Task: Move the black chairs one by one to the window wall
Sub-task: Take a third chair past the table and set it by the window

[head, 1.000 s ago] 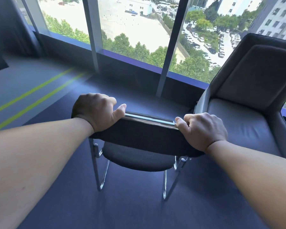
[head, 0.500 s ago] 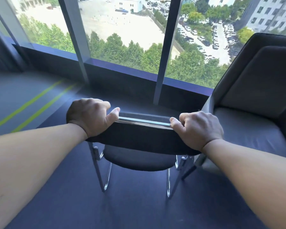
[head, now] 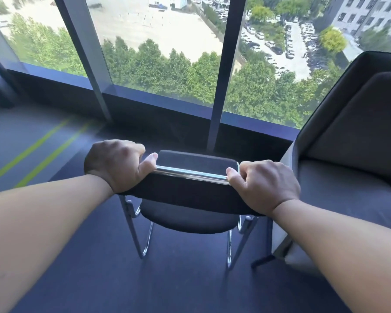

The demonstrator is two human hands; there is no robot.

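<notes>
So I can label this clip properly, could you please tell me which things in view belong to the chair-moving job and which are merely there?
Job: black fabric chair with chrome tube frame; left hand and right hand, both gripping its backrest top; glass window wall.
Just there: large grey upholstered armchair; green stripes on the blue carpet.
</notes>
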